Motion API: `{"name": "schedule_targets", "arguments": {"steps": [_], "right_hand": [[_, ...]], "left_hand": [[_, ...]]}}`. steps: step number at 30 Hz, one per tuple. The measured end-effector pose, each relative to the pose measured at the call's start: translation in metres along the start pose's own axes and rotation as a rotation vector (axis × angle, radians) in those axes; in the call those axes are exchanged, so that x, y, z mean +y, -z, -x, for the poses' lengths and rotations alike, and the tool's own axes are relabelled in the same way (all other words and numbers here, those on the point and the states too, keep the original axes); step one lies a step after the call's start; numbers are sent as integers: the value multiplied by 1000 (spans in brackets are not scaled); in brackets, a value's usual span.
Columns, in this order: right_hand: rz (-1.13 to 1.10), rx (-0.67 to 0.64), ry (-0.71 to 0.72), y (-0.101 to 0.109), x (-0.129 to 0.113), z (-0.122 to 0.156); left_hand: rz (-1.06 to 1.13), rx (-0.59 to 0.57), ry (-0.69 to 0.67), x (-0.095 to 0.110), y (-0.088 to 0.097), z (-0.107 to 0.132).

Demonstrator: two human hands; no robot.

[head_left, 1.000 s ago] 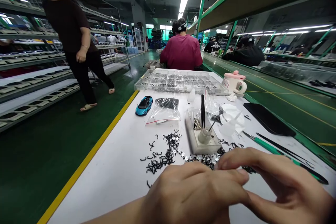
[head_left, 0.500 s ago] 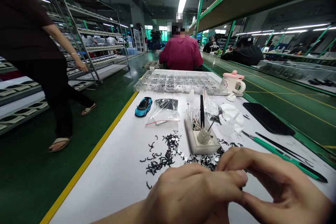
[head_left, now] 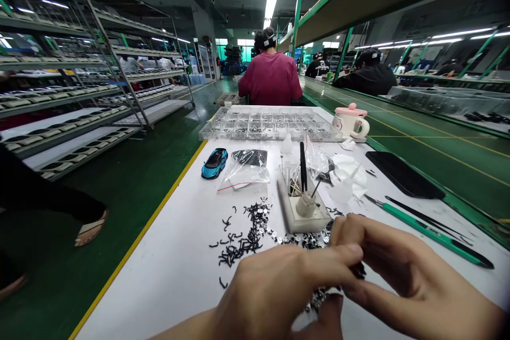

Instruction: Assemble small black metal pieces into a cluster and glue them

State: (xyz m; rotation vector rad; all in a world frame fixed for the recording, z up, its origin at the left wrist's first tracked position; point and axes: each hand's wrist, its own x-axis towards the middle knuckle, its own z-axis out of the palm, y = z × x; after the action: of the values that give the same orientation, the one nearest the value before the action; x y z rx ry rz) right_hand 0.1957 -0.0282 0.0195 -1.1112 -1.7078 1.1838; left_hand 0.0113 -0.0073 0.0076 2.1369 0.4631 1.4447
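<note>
My left hand (head_left: pixel 274 292) and my right hand (head_left: pixel 410 271) hover low over the white bench top (head_left: pixel 167 297), their fingertips meeting around a small dark part (head_left: pixel 359 271). The fingers hide most of that part. Below them lies a loose spread of black curved pieces (head_left: pixel 243 239) mixed with small silver pieces (head_left: pixel 314 241). A white block holder (head_left: pixel 303 212) with black tweezers (head_left: pixel 303 167) stands just beyond my fingers. A green-handled tool (head_left: pixel 434 236) lies to the right of my right hand.
A clear compartment tray (head_left: pixel 271 130), blue model car (head_left: pixel 214 163), plastic bag (head_left: pixel 245 170), pink-lidded mug (head_left: pixel 351 122) and black pad (head_left: pixel 404 180) sit on the bench. A person in a red shirt (head_left: pixel 270 79) sits beyond it. A walker's leg (head_left: pixel 51 202) shows at left.
The person at left has walked further left, leaving mostly a leg in view. My hands have drawn slightly closer together, and my left thumb now shows below the fingers.
</note>
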Motion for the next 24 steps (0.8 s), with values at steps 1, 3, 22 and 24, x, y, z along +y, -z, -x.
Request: {"name": "schedule_targets", "arguments": {"steps": [1,3,22,24], "right_hand": [[-9,9,-5,1,0,-1],[7,21,1,2,1,-1],[538,167,451,5,17,5],[525,170,449,5,16,6]], "left_hand": [[40,9,66,0,0,-1],[160,0,201,0,0,-3],[467,-21,781,4,7,-17],[464,-18,786,5,8,-18]]}}
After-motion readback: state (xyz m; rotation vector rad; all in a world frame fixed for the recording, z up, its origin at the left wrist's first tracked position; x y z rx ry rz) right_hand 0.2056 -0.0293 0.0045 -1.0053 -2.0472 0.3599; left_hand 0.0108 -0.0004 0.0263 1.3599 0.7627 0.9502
